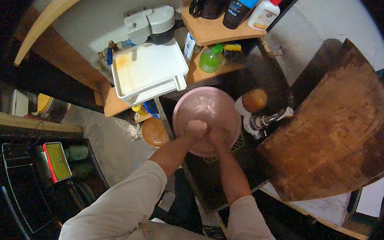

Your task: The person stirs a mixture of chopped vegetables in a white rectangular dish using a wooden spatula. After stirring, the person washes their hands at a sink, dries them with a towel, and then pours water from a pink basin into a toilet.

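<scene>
A round pink plastic basin (179, 114) stands in front of me. Both my arms reach down into it. My left hand (196, 129) is in the left middle of the basin, with a small pale patch at its fingers that I cannot make out clearly. Close beside it on the right is my right hand (215, 136), blurred and dim against the pink. The fingers of both hands are unclear, and whether they hold anything cannot be told. Bright reflections show on the basin's inside beyond the hands.
A white plastic tray (152, 64) sits at the back left. A green pump bottle (211, 59) stands on a wooden corner shelf (198, 76). Right of the basin are a white container (244, 106) and a metal tap (261, 122). A large brown board (336, 135) slants at the right.
</scene>
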`<action>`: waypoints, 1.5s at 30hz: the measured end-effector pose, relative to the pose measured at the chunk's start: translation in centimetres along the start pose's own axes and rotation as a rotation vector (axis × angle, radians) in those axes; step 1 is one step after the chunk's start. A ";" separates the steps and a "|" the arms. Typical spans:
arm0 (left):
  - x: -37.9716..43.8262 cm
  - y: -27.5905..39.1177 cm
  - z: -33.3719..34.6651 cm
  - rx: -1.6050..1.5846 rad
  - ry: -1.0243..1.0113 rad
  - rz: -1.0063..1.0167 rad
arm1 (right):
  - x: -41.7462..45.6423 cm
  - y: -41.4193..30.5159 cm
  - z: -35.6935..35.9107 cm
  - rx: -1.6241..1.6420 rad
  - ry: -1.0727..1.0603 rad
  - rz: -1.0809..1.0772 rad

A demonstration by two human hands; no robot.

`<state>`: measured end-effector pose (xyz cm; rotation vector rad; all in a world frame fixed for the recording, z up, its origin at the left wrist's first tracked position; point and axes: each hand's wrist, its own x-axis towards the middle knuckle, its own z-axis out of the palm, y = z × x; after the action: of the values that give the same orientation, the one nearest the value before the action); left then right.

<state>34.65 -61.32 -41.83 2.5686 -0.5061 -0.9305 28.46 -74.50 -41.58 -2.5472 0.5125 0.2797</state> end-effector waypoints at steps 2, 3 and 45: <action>-2.1 0.0 -1.7 -0.074 0.002 0.056 | -2.1 -2.6 -3.8 0.025 -0.021 -0.088; -3.1 1.0 -2.8 -0.105 -0.001 0.103 | -3.4 -3.1 -5.6 0.055 -0.016 -0.105; -42.1 4.5 -68.0 -0.726 1.418 0.300 | -4.2 -60.7 -54.5 0.808 0.583 -0.733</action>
<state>48.55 -32.20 31.48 1.7620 -0.0560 0.7380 54.76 -54.06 32.97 -1.7987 -0.1385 -0.7905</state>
